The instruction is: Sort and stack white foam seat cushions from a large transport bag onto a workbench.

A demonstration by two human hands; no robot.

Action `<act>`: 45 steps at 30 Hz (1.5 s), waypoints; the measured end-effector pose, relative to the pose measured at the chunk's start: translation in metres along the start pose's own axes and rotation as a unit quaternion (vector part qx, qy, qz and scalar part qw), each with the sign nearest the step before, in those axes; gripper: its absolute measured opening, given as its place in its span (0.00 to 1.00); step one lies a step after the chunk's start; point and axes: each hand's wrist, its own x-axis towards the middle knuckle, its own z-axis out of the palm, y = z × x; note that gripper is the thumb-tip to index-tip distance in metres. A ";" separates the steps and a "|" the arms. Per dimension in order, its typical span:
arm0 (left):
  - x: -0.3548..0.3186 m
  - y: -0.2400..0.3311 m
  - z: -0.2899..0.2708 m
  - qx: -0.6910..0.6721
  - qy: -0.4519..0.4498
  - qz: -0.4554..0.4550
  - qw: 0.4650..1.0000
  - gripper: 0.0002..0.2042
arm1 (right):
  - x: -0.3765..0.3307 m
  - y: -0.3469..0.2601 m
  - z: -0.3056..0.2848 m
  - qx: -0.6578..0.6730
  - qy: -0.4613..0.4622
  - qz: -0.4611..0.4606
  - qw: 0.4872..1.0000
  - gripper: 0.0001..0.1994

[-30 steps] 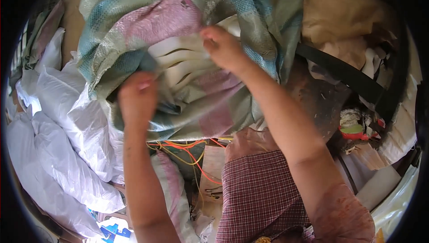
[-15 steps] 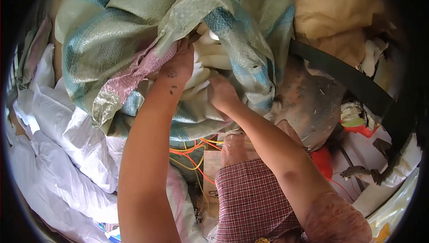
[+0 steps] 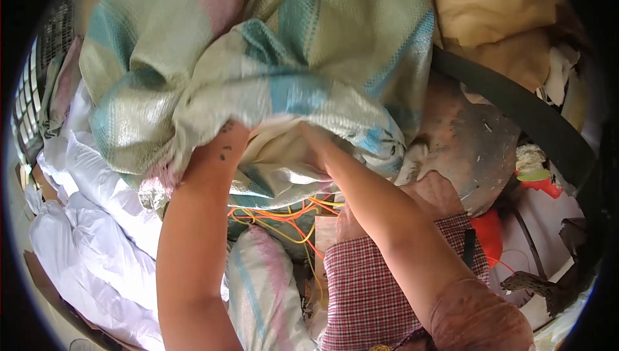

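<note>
I have both hands inside the striped woven sack (image 3: pixel 271 60). My left hand (image 3: pixel 222 141) and right hand (image 3: pixel 316 144) are mostly buried in its folds. I cannot tell their grip.

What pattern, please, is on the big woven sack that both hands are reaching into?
The woven sack has broad pale green, blue and pink checks, seen in the head view.

Looks like a scrap/recycling sorting spot, outdoors or in a shed. Big woven sack (image 3: pixel 271 60) fills the middle; white plastic bags (image 3: pixel 97 222) piled left of it, rusty metal sheet (image 3: pixel 474 151) and black belt (image 3: pixel 516 109) to its right, tangled wires (image 3: pixel 284 219) below.
</note>
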 end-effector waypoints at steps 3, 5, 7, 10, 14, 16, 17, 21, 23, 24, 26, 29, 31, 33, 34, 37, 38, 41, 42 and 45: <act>-0.018 -0.042 -0.006 0.006 -0.026 -0.003 1.000 0.21 | 0.022 0.014 0.010 0.058 -0.057 0.010 0.997 0.28; -0.124 -0.083 -0.006 0.010 -0.053 -0.005 0.999 0.21 | 0.015 0.011 0.034 0.038 -0.056 0.027 0.997 0.27; -0.046 -0.047 -0.017 0.015 -0.070 -0.014 0.997 0.21 | 0.000 0.008 0.050 0.010 -0.061 0.035 0.998 0.26; 0.000 0.022 -0.022 0.008 -0.083 -0.009 0.996 0.21 | -0.021 0.006 0.076 -0.028 -0.045 0.032 0.998 0.25; 0.035 0.030 -0.024 0.004 -0.118 -0.012 0.993 0.21 | -0.051 -0.005 0.070 -0.077 -0.033 0.046 0.995 0.24; 0.044 0.028 -0.024 -0.016 -0.123 -0.008 0.992 0.21 | -0.053 -0.018 0.054 -0.024 -0.024 0.068 0.997 0.23; 0.042 0.035 -0.021 -0.023 -0.127 -0.007 0.992 0.21 | -0.032 -0.011 0.044 0.028 0.006 0.080 0.996 0.22; 0.025 0.051 -0.022 -0.033 -0.153 -0.021 0.988 0.21 | -0.023 -0.005 0.065 0.018 0.017 0.062 0.998 0.22; 0.024 0.059 -0.026 -0.030 -0.165 -0.035 0.985 0.21 | -0.026 0.000 0.062 0.012 0.016 0.049 0.999 0.22; 0.026 0.061 -0.027 -0.034 -0.172 -0.038 0.984 0.21 | -0.032 0.003 0.053 0.009 0.022 0.043 0.999 0.22; 0.015 0.057 -0.031 -0.045 -0.183 -0.042 0.981 0.20 | -0.038 0.005 0.046 0.003 0.037 0.028 0.999 0.22; -0.007 0.057 -0.041 -0.065 -0.195 -0.043 0.978 0.20 | -0.045 -0.001 0.040 -0.006 0.065 0.001 0.998 0.23; -0.017 0.058 -0.057 -0.076 -0.204 -0.043 0.975 0.20 | -0.063 0.003 0.036 -0.010 0.082 -0.017 0.996 0.23; -0.036 0.055 -0.078 -0.088 -0.204 -0.040 0.974 0.20 | -0.090 0.009 0.041 -0.014 0.102 -0.043 0.994 0.23; -0.031 0.056 -0.090 -0.092 -0.204 -0.039 0.974 0.20 | -0.106 0.016 0.044 -0.015 0.110 -0.057 0.992 0.23; -0.060 0.060 -0.128 -0.107 -0.199 -0.030 0.974 0.20 | -0.137 0.002 0.051 -0.017 0.138 -0.104 0.985 0.24; -0.065 0.060 -0.139 -0.113 -0.196 -0.026 0.974 0.20 | -0.153 0.001 0.046 -0.018 0.149 -0.121 0.981 0.24; -0.079 0.063 -0.173 -0.122 -0.198 -0.028 0.972 0.20 | -0.196 -0.009 0.060 -0.003 0.192 -0.171 0.966 0.22; -0.093 0.053 -0.168 -0.097 -0.152 0.008 0.984 0.20 | -0.216 -0.015 0.069 -0.024 0.191 -0.157 0.969 0.22; -0.113 0.046 -0.186 -0.104 0.027 0.117 0.987 0.10 | -0.257 -0.026 0.074 -0.059 0.183 -0.186 0.963 0.22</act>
